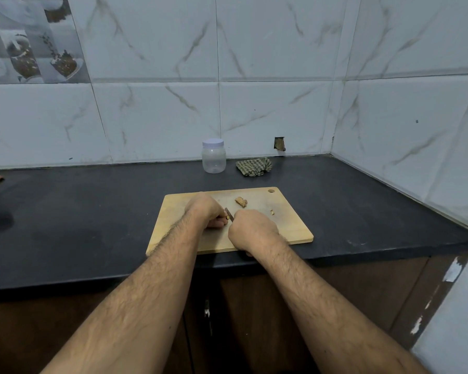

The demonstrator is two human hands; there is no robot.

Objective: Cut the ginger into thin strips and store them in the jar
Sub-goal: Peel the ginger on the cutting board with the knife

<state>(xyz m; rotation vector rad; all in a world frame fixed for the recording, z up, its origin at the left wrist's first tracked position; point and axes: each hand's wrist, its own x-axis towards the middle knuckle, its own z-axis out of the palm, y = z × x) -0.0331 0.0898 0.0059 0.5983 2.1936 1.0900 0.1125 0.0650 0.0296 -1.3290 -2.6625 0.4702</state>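
Ginger (228, 217) — pinched under curled left hand (206, 211), knife (229, 212) gripped in right hand (251, 229) just beside

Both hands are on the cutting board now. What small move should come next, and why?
Probably press the knife down through the ginger piece that the left hand holds. The right hand grips the knife, its blade at that piece, and the jar remains lidded.

The cutting board (289, 225) is pale yellow wood on a matte black tabletop (92, 211). The ginger piece (241, 201) is tan. At 12 o'clock, the clear plastic jar (214, 160) carries a white lid (213, 143); the cloth (254, 167) beside it is green-and-cream checked. The wall tiles (268, 49) are white with grey-brown marble veins.
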